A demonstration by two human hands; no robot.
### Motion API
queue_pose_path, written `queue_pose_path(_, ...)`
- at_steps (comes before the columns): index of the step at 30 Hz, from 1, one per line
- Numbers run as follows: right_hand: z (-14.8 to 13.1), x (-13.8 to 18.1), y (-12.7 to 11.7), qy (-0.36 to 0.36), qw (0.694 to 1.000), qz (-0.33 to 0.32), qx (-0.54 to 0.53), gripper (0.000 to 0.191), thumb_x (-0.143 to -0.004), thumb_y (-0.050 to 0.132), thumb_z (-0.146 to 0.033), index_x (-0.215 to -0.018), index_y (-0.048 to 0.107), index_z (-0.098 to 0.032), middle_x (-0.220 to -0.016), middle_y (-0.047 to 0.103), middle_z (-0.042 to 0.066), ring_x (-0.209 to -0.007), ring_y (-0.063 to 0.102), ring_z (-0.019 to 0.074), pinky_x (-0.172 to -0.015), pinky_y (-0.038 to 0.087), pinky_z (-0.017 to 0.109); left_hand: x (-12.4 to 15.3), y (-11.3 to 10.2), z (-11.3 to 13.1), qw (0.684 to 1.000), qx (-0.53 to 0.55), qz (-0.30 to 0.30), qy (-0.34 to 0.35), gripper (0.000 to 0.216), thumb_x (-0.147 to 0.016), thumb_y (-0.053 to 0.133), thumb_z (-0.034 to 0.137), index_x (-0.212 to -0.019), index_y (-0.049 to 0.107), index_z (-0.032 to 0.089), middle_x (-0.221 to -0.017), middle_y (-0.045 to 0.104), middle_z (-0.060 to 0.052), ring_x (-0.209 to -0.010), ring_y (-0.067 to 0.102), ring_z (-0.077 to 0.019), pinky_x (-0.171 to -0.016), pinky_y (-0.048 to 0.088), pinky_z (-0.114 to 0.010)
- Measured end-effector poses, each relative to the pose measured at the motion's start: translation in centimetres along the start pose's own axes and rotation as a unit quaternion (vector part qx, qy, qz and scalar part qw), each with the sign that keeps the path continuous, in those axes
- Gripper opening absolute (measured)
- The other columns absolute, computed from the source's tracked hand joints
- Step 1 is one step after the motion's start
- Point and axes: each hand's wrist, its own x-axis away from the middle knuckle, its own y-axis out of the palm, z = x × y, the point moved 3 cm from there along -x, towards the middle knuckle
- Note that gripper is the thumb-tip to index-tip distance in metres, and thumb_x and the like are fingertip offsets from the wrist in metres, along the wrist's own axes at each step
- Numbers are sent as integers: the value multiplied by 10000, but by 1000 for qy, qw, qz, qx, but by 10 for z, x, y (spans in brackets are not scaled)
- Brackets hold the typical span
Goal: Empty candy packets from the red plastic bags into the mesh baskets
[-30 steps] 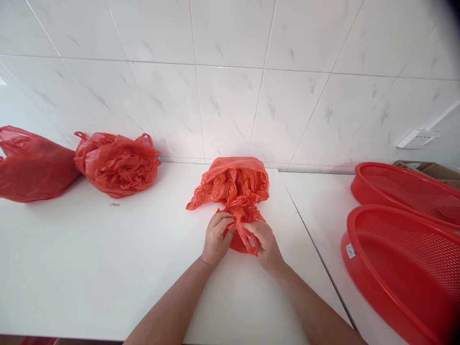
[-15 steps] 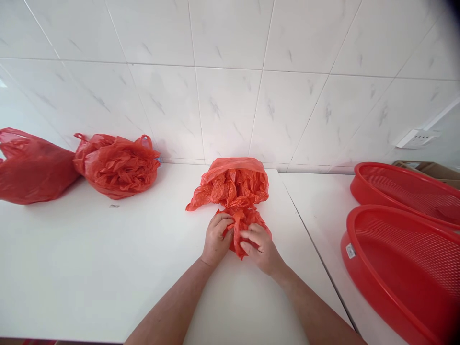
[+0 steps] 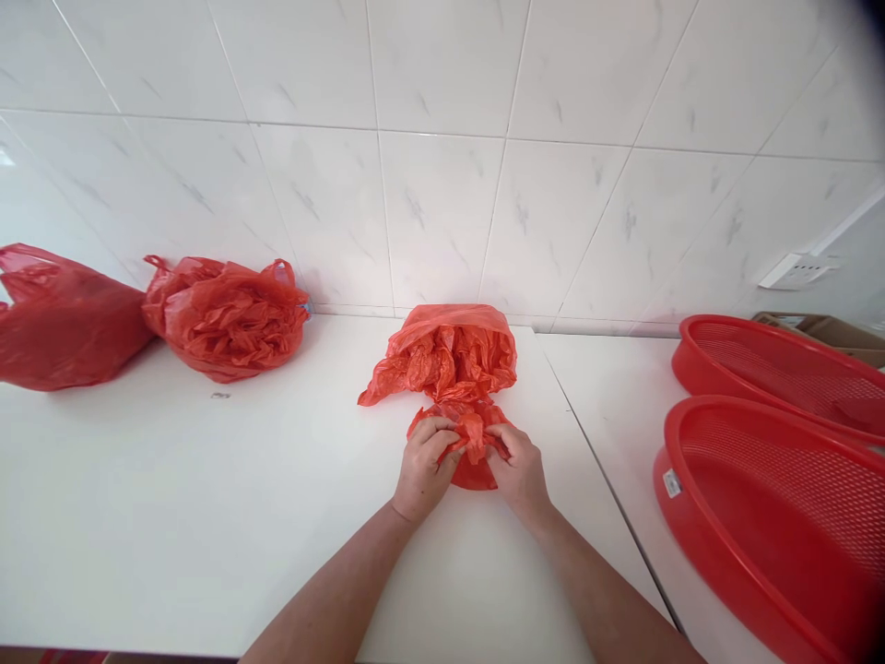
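A small red plastic bag (image 3: 471,466) lies on the white table (image 3: 207,516), gathered into a bunch at its top. My left hand (image 3: 425,466) pinches the bunched plastic from the left. My right hand (image 3: 518,466) grips it from the right, fingers curled on the same bunch. Just behind it, against the tiled wall, lies a larger crumpled red plastic bag (image 3: 449,355) with its mouth open.
Two more stuffed red bags, one (image 3: 225,314) and another (image 3: 59,318), lie at the far left by the wall. Two red mesh baskets, near (image 3: 774,526) and far (image 3: 781,369), are at the right. A wall socket (image 3: 795,270) and a cardboard box (image 3: 830,327) are behind them.
Both hands have drawn together on top of the small bag and moved slightly away from me; the loose strip the right hand held low is now bunched between the hands.
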Motion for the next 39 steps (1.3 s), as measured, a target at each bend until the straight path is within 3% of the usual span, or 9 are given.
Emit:
queue_pose_path(9, -3, -1, -1, 17, 992, -30, -120, 277, -791, 436, -115, -938, 633, -244, -955, 659, 21, -895, 618, 180, -824, 509, 345, -1, 0, -6, 1000, -16, -5, -10, 101, -809, 549, 130, -825, 614, 206, -973, 602, -61, -940, 575, -186, -809, 511, -375)
queue_pose_path(13, -6, -4, -7, 32, 982, -56, -180, 257, -823, 500, -218, -1040, 634, -243, -1118, 618, 52, -1060, 571, 209, -922, 471, 379, -1, -2, -8, 999, -40, 6, -15, 86, -801, 570, 143, -822, 619, 210, -992, 599, -62, -947, 569, -191, -841, 496, -399)
queue_pose_path(16, -1, -7, -11, 77, 965, -64, -242, 201, -825, 553, -322, -968, 649, -218, -1036, 641, 63, -987, 597, 214, -886, 484, 383, 0, -2, -8, 999, -47, 7, -21, 91, -801, 567, 140, -823, 615, 214, -1011, 590, -65, -955, 562, -195, -864, 481, -416)
queue_pose_path(20, 12, -13, -18, 151, 940, -5, -305, 190, -777, 612, -341, -907, 593, -204, -860, 633, 33, -779, 600, 169, -727, 511, 327, 0, -4, -5, 999, -35, 7, -2, 97, -813, 547, 124, -826, 594, 209, -1048, 576, -67, -990, 545, -194, -883, 459, -408)
queue_pose_path(25, 36, -21, -36, 209, 933, 109, -274, 146, -734, 602, -267, -856, 557, -202, -821, 601, 6, -762, 567, 148, -695, 469, 284, -5, -20, -12, 997, -64, 51, -3, 99, -828, 516, 116, -796, 560, 199, -1026, 584, -57, -1013, 522, -196, -861, 444, -383)
queue_pose_path(29, 62, -24, -49, 263, 914, 203, -232, 168, -645, 612, -214, -799, 545, -202, -762, 564, -20, -726, 549, 136, -696, 447, 277, -7, -34, -27, 988, -81, 106, -73, 92, -846, 509, 174, -771, 556, 198, -1014, 592, -56, -986, 529, -200, -858, 436, -388)
queue_pose_path(33, 74, -25, -49, 271, 907, 219, -235, 194, -634, 623, -222, -813, 550, -208, -772, 565, -21, -741, 563, 140, -728, 452, 288, -4, -36, -38, 979, -29, 128, -155, 94, -858, 499, 238, -798, 563, 204, -1024, 590, -57, -996, 535, -201, -882, 431, -389)
queue_pose_path(36, 80, -26, -47, 265, 913, 185, -251, 269, -662, 667, -302, -896, 567, -214, -862, 606, 4, -857, 587, 168, -814, 454, 316, -4, -33, -44, 973, 26, 91, -212, 105, -857, 493, 275, -848, 573, 209, -1016, 590, -51, -1000, 545, -198, -878, 437, -374)
queue_pose_path(39, 87, -28, -49, 277, 919, 81, -267, 407, -706, 664, -443, -1036, 574, -222, -1093, 617, 61, -1051, 562, 218, -909, 431, 369, -7, -30, -49, 963, 74, 13, -259, 149, -830, 529, 327, -908, 586, 213, -1029, 592, -49, -997, 552, -207, -855, 451, -371)
